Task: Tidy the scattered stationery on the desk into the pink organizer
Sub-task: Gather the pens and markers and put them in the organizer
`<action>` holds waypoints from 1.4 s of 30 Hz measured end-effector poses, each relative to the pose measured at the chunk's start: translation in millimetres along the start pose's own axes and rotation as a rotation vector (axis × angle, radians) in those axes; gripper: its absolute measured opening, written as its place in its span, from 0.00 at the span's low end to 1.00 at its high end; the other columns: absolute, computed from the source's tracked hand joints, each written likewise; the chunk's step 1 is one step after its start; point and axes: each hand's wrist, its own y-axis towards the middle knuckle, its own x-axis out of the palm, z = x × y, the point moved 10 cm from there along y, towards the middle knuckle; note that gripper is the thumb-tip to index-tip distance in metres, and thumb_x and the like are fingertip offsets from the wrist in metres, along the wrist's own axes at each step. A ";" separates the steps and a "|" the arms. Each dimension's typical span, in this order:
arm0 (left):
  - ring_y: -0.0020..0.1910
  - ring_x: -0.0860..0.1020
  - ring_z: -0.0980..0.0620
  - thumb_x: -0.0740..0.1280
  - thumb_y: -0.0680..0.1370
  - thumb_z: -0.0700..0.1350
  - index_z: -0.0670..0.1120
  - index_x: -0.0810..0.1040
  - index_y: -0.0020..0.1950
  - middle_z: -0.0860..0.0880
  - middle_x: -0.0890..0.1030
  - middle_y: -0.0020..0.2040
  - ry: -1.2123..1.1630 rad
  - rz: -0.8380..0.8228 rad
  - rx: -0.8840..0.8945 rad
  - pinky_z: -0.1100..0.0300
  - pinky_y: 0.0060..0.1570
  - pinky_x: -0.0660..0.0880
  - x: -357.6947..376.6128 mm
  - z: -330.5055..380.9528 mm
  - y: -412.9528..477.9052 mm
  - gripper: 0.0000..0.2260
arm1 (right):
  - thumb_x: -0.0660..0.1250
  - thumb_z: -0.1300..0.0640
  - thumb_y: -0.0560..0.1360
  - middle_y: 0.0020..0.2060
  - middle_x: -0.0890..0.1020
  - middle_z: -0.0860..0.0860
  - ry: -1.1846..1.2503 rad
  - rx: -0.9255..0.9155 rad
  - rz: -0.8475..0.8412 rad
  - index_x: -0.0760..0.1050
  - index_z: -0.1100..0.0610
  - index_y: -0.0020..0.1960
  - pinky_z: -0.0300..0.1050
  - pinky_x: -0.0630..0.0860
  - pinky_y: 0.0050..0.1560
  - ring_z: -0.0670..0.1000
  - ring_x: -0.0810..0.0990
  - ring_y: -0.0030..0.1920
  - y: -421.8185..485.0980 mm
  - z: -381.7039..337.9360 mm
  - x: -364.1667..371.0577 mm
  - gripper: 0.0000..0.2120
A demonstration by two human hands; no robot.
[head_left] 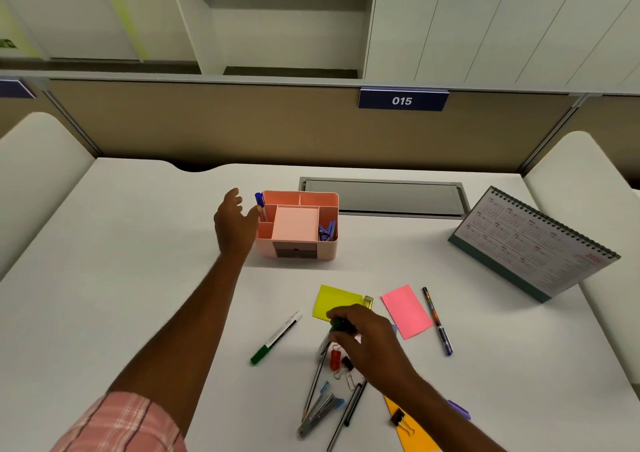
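We see a pink plaid sleeve [121,424], crossed by white and darker pink lines, at the near left corner, ending about the elbow. Beyond it the left forearm [194,323] and left hand [235,219] are bare; the right forearm [446,413] and right hand [367,337] likewise.

One pink organizer [327,251], one desk calendar [533,244], one stapler [320,413]! Three paper sheets: yellow note [332,297], pink note [408,311], orange note [415,437]; two black binder clips [347,362] [401,418]. Three pens stand clear, blue pen [260,206], green-capped marker [277,337], patterned pen [437,320]; the near pile's thin pens [354,405] are too tangled to count.
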 end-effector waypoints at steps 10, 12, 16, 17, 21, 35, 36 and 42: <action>0.47 0.86 0.55 0.80 0.74 0.51 0.53 0.86 0.57 0.54 0.88 0.47 -0.310 -0.568 0.047 0.51 0.52 0.85 19.2 41.6 -179.6 0.12 | 0.74 0.57 0.76 0.46 0.84 0.40 0.005 0.012 0.121 0.79 0.47 0.60 0.47 0.81 0.48 0.43 0.82 0.48 20.9 -24.2 -16.4 0.15; 0.47 0.87 0.54 0.80 0.74 0.49 0.52 0.87 0.57 0.53 0.88 0.48 -0.344 -0.648 0.029 0.48 0.53 0.85 21.7 41.5 -202.2 0.12 | 0.73 0.57 0.78 0.47 0.84 0.41 -0.022 0.002 0.150 0.77 0.47 0.61 0.46 0.82 0.48 0.43 0.82 0.49 23.8 -30.3 -17.4 0.13; 0.50 0.87 0.56 0.79 0.75 0.47 0.52 0.87 0.60 0.56 0.88 0.50 -0.341 -0.606 0.020 0.51 0.56 0.84 12.1 38.6 -212.4 0.13 | 0.71 0.59 0.78 0.50 0.84 0.45 -0.050 0.008 0.181 0.78 0.50 0.60 0.50 0.83 0.52 0.46 0.82 0.50 25.0 -33.6 -14.7 0.12; 0.50 0.87 0.56 0.79 0.75 0.47 0.51 0.87 0.60 0.56 0.89 0.50 -0.341 -0.589 0.008 0.51 0.57 0.84 9.6 36.3 -213.2 0.13 | 0.71 0.59 0.78 0.50 0.84 0.45 -0.061 0.007 0.185 0.78 0.50 0.60 0.50 0.83 0.52 0.47 0.82 0.50 24.8 -35.4 -12.9 0.11; 0.50 0.87 0.54 0.77 0.76 0.48 0.51 0.89 0.57 0.55 0.89 0.48 -0.343 -0.517 -0.054 0.48 0.57 0.84 0.7 23.3 -213.7 0.10 | 0.71 0.55 0.79 0.50 0.84 0.46 -0.059 -0.020 0.180 0.77 0.51 0.60 0.48 0.83 0.52 0.47 0.82 0.49 22.5 -42.9 -3.8 0.10; 0.44 0.87 0.55 0.79 0.75 0.48 0.48 0.88 0.56 0.53 0.89 0.47 -0.286 -0.046 0.080 0.55 0.49 0.85 -94.8 42.8 -114.8 0.11 | 0.74 0.53 0.75 0.66 0.76 0.47 -0.348 -0.161 -0.117 0.73 0.47 0.71 0.49 0.77 0.60 0.49 0.72 0.68 8.8 -15.6 72.0 0.25; 0.44 0.87 0.55 0.79 0.75 0.48 0.47 0.88 0.56 0.53 0.89 0.47 -0.275 -0.010 0.097 0.53 0.50 0.86 -99.6 45.2 -102.2 0.11 | 0.74 0.55 0.74 0.67 0.76 0.48 -0.404 -0.226 -0.178 0.74 0.49 0.70 0.50 0.78 0.59 0.51 0.72 0.69 4.6 -18.8 84.6 0.25; 0.46 0.87 0.52 0.78 0.75 0.46 0.43 0.88 0.58 0.49 0.89 0.50 -0.244 0.115 0.150 0.50 0.54 0.85 -101.3 57.8 -48.1 0.13 | 0.74 0.65 0.67 0.62 0.80 0.51 -0.630 -0.497 -0.374 0.76 0.53 0.65 0.49 0.82 0.46 0.56 0.77 0.65 -11.7 -11.7 134.8 0.28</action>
